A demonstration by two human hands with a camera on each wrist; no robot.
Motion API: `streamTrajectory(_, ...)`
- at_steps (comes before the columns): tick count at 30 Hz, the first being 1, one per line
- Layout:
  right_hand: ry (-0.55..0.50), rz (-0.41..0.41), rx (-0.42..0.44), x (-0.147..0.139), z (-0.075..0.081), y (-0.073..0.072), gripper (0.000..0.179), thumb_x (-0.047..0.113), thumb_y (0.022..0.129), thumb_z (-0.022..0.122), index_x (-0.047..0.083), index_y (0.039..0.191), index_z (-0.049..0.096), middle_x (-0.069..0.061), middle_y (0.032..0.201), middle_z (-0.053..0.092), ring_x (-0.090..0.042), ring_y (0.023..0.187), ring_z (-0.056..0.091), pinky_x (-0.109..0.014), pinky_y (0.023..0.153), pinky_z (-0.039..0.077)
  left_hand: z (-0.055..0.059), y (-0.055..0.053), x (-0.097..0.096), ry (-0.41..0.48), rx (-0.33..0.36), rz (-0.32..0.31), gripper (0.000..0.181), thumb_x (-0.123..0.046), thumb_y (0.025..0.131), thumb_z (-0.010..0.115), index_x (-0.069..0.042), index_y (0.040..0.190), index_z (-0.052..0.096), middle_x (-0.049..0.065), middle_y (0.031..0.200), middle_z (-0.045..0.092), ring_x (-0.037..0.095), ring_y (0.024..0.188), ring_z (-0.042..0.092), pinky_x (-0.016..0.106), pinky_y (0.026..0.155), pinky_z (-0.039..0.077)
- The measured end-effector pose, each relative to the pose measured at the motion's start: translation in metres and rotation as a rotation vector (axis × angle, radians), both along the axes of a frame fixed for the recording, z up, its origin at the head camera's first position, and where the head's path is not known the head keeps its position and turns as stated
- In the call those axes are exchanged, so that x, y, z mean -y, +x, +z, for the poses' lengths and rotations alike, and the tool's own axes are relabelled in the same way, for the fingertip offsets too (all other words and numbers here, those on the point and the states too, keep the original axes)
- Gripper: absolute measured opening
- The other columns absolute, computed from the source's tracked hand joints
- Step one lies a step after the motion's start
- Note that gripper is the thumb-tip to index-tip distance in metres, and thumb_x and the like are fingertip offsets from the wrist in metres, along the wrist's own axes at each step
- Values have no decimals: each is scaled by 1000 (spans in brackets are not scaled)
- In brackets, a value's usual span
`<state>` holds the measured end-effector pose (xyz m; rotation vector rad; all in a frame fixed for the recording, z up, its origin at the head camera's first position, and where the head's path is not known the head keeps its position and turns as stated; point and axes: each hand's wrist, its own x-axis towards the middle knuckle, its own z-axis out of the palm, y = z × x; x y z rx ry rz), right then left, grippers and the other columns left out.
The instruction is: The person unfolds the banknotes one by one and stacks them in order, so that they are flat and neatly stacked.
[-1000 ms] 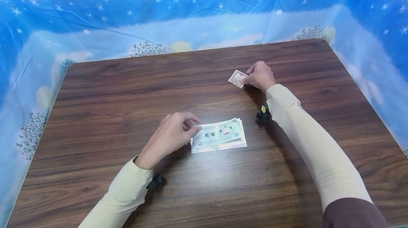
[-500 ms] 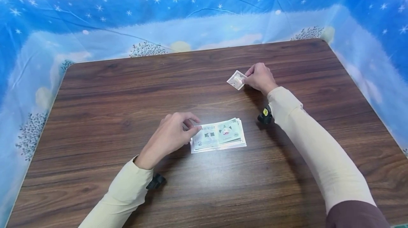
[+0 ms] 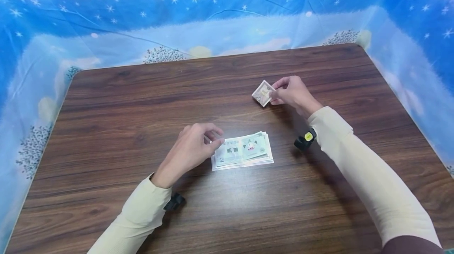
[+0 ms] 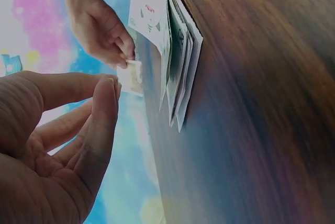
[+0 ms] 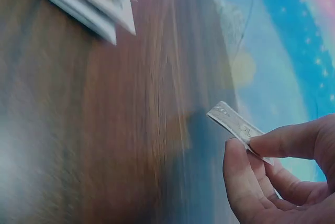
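A small folded play banknote (image 3: 263,93) with brownish print is pinched between the thumb and fingers of my right hand (image 3: 294,93), toward the back of the table. Seen in the right wrist view, the folded note (image 5: 235,124) is nearly edge-on, clear of the wood. My left hand (image 3: 191,147) hovers at the left end of a stack of pale green play banknotes (image 3: 244,149), its fingers bent loosely. In the left wrist view, the left thumb and forefinger come close at the tips with nothing between them, beside the stack's creased notes (image 4: 178,56).
The dark wood table (image 3: 142,100) stretches out around both hands. Behind it hangs a blue backdrop cloth (image 3: 213,5) with snowflakes and trees. Each wrist carries a black camera mount (image 3: 174,202).
My right hand has come nearer and slightly right, tilting the folded banknote up to show more of its face. The left hand and the stack have stayed in place.
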<state>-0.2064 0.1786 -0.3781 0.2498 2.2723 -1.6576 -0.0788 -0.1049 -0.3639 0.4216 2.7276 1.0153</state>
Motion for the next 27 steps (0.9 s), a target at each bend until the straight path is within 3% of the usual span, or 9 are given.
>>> streamTrajectory(14,-67,138,-2,22,12,50,25,-8,92,65,-12,115,57,-19,97,70,-25,82,72,-38,82,59,3,-1,-9,195,-11,-3,20,-15,94,72,-5,111,75,1,99,77,13,88,72,33,80,58)
streamTrajectory(22,-124,196,-13,34,12,71,22,-8,92,65,-10,113,58,-18,93,71,-25,78,72,-40,81,59,1,-1,-17,251,17,-16,23,-16,95,72,-5,116,74,4,109,76,14,94,73,32,84,57)
streamTrajectory(27,-108,234,-26,40,11,81,21,-7,92,66,-7,112,60,-16,93,73,-28,79,73,-41,80,60,0,-1,-19,268,30,-24,26,-16,95,72,-7,120,74,5,116,74,15,98,72,32,84,58)
